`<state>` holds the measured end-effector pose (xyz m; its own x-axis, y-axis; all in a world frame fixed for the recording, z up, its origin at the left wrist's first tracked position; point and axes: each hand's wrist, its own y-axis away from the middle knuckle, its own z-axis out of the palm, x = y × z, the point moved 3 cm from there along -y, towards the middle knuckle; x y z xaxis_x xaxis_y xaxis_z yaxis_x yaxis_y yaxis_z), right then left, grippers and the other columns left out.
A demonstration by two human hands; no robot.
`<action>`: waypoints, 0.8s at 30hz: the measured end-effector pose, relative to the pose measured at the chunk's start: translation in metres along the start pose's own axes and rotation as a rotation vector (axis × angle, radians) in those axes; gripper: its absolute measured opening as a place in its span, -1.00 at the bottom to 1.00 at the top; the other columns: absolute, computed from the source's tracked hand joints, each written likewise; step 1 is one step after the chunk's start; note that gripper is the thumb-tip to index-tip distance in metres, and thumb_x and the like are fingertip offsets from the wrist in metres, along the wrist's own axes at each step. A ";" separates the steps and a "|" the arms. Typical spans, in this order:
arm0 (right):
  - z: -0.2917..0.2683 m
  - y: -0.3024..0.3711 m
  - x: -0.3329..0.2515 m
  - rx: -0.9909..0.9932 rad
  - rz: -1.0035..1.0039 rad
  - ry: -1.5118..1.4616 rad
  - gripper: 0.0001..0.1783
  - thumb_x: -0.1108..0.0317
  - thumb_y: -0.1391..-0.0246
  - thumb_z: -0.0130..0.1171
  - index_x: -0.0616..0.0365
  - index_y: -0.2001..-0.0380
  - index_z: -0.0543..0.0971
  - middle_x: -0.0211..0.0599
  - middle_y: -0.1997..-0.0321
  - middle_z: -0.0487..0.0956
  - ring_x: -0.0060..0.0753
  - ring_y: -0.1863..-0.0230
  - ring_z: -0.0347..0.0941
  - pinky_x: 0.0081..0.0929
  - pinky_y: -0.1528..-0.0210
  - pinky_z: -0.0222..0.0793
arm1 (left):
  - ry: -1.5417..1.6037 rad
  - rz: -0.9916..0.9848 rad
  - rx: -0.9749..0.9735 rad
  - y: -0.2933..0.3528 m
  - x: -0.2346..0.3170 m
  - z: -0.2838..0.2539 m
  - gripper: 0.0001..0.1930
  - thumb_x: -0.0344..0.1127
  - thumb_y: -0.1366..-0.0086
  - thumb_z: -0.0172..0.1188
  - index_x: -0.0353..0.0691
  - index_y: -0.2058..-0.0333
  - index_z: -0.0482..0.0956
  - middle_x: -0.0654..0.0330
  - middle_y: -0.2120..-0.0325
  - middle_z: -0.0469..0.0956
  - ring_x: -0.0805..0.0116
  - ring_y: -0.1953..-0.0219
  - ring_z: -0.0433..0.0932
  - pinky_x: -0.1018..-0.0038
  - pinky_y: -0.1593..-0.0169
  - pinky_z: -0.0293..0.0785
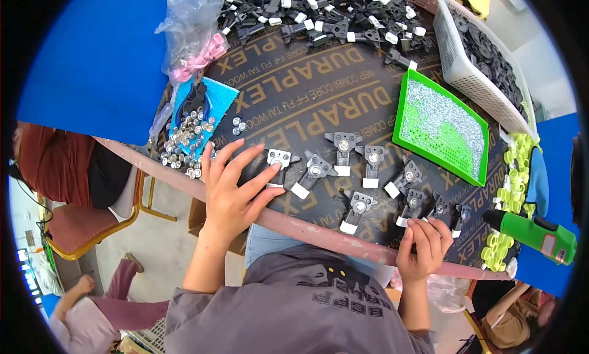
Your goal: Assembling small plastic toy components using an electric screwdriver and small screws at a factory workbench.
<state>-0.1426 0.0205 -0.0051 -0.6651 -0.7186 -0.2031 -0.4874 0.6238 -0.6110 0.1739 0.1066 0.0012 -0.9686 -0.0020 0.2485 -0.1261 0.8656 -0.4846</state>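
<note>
My left hand point(232, 191) reaches over the table with fingers spread. Its index fingertip touches a black bracket with a white end point(280, 157), the leftmost of several laid out in front of me. Most have a round metal disc at their middle, like this bracket point(317, 168). My right hand point(423, 246) rests at the near edge, fingers bent and slightly apart, beside two more brackets point(412, 202) point(440, 207). I see nothing held in it. Left of my left hand lies a pile of small round metal caps point(190, 133), partly on a blue cloth point(218, 102).
A green tray point(400, 118) of tiny silvery pieces sits right of centre. Behind it stands a white basket point(457, 59) of black parts. Many black-and-white brackets point(331, 16) heap at the back. Yellow-green clips point(498, 250) and a green power tool point(531, 234) are at right.
</note>
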 end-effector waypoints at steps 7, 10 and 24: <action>0.001 -0.002 0.000 0.001 0.017 -0.014 -0.85 0.49 0.06 0.32 0.15 0.33 0.67 -0.36 0.27 0.64 -0.18 0.10 0.48 -0.31 -0.02 0.29 | 0.056 -0.021 -0.007 0.003 -0.006 0.003 -0.57 -0.02 0.02 0.43 0.13 0.11 0.70 0.24 -0.03 0.52 0.07 -0.17 0.35 -0.07 -0.33 -0.04; 0.002 -0.004 0.000 -0.004 0.019 -0.023 -0.85 0.49 0.06 0.32 0.15 0.34 0.67 -0.36 0.27 0.64 -0.18 0.11 0.48 -0.30 -0.01 0.29 | 0.101 0.003 -0.046 -0.004 0.005 0.001 -0.51 0.06 0.01 0.41 0.15 0.06 0.67 0.23 -0.08 0.48 0.05 -0.19 0.32 -0.08 -0.33 -0.05; 0.002 0.000 0.006 0.014 -0.006 -0.089 -0.83 0.45 0.06 0.31 0.12 0.32 0.67 -0.35 0.26 0.63 -0.18 0.10 0.47 -0.26 -0.02 0.29 | 0.172 0.096 -0.206 -0.013 0.023 0.017 -0.37 0.28 -0.02 0.30 0.19 -0.06 0.56 0.09 -0.25 0.27 -0.07 -0.33 0.13 -0.20 -0.37 -0.21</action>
